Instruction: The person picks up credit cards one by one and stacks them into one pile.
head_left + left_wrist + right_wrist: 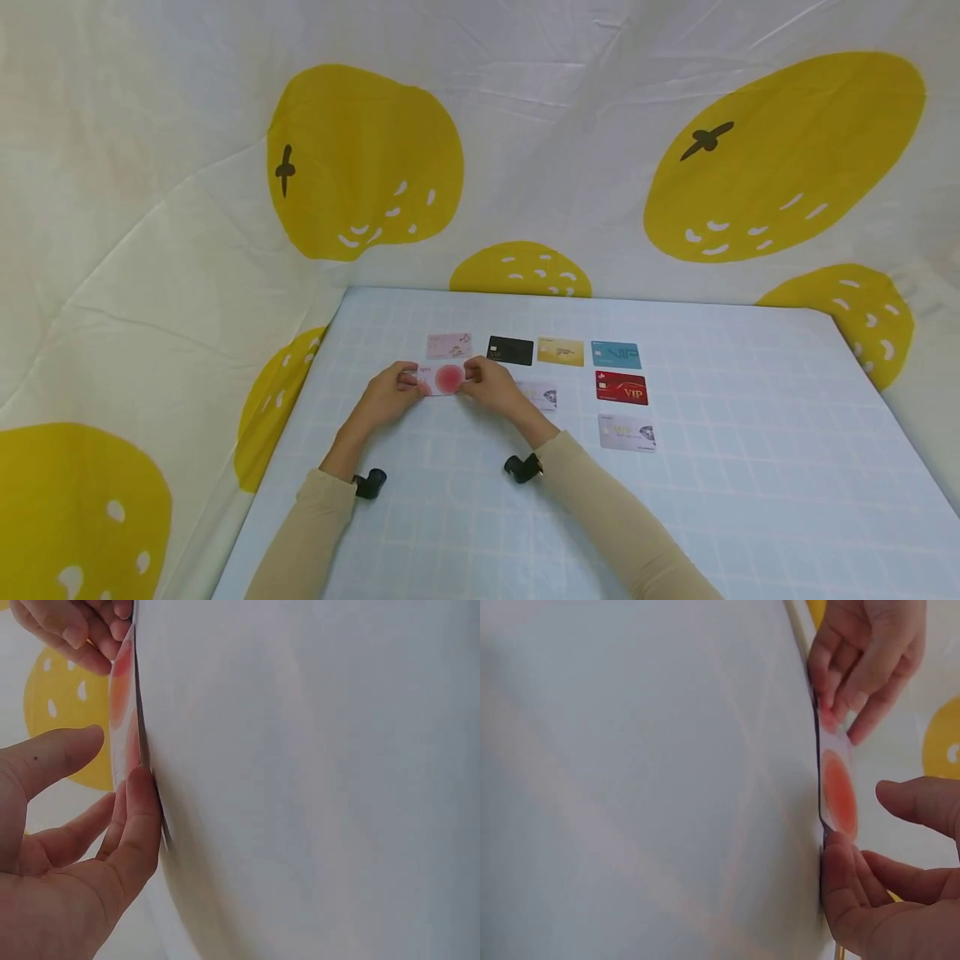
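A pale pink and white card (441, 379) with a large red circle lies at the left of the card group. My left hand (387, 395) holds its left end with the fingertips, and my right hand (495, 385) holds the right end. Seen from the left wrist, the card (121, 697) appears edge-on, close to the tabletop. The right wrist view shows fingers at both ends of the card (838, 791). Just beyond it lies a pink card (449, 346) with a floral pattern. A silver-white card (542, 394) is partly hidden by my right hand.
Beyond my right hand, a black card (510, 351), a gold card (561, 352) and a teal card (617, 355) form a row. Below the teal one lie a red card (622, 388) and another silver-white card (627, 432). The pale blue checked tabletop (750, 467) meets a fruit-print curtain (555, 150).
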`<state>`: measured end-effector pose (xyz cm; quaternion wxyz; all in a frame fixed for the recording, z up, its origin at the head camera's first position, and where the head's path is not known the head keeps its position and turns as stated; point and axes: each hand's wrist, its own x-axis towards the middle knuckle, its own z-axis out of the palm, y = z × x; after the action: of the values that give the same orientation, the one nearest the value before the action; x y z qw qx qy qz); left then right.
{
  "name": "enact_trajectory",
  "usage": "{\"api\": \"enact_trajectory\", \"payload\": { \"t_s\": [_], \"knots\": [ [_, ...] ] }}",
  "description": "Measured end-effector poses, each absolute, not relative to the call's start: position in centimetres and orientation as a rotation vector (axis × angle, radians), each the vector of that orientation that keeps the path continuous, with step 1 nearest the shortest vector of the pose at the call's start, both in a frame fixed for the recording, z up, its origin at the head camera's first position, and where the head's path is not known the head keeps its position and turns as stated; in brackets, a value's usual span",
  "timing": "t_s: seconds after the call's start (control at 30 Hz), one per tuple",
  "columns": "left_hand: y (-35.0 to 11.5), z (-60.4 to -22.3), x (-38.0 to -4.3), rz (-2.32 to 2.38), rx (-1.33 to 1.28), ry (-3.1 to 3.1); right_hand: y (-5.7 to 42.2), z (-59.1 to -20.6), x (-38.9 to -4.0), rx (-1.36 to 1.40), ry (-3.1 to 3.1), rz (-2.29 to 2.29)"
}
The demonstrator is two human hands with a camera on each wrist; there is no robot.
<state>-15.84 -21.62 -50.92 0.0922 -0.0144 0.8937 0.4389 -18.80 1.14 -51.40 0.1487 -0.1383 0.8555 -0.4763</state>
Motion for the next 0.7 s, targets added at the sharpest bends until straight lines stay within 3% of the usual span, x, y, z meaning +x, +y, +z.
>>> {"api": "enact_trajectory", "payload": {
  "t_s": [0.7],
  "knots": [
    [-19.4, -50.2, -14.9, 1.499, 0.059, 2.554, 5.4, -50.5, -17.3, -0.289, 2.343, -1.611]
  ]
}}
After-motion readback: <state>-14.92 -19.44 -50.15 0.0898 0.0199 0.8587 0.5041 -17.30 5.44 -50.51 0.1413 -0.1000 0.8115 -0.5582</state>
